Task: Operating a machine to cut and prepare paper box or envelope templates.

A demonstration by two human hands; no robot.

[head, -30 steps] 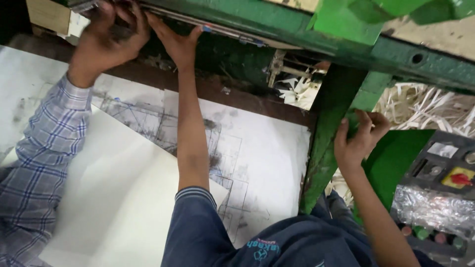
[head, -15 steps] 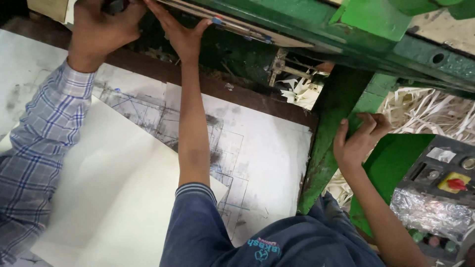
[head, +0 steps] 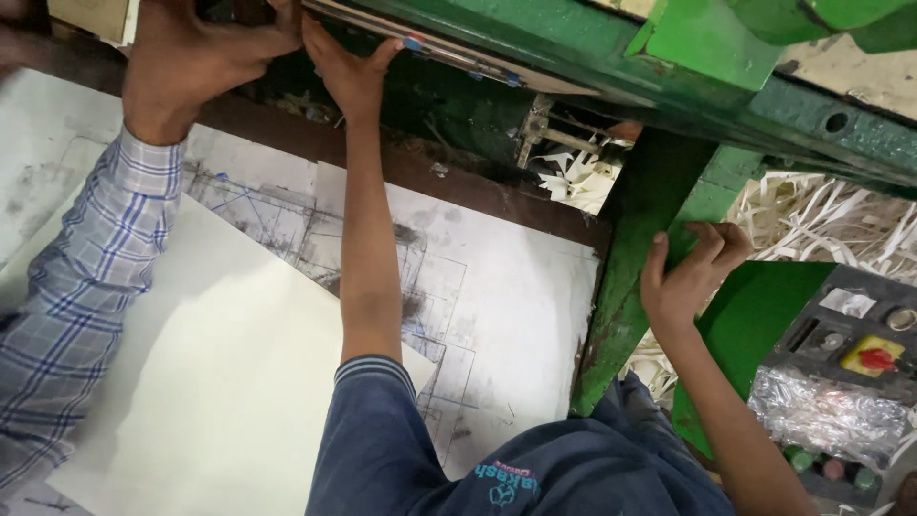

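- The work in hand looks like seating or aligning the flat board (head: 458, 55) that lies under the green machine beam (head: 592, 43) at the top of the view – a fitting step, by my judgement, not a lifting one.
- The left hand (head: 349, 72) reaches up with fingers apart and straight, the tips pressed to the board's near edge; it closes on nothing.
- The right hand (head: 690, 277) is curled round the green post (head: 626, 287), clamped on it as a brace.
- A co-worker's hand (head: 191, 57), from a checked sleeve (head: 86, 277), is at the same edge just to the left; I cannot tell what its fingers hold.
- Any next move calls for both hands at the edge to act together, fingers kept out of the gap.
- Counted – three hands, one post, one board.
- Two white sheets lie on the bed below: a plain sheet (head: 191, 382) over a marked sheet (head: 497, 315).
- One control box (head: 850, 344) with one red button (head: 874, 358); one heap of paper trimmings (head: 831, 225).
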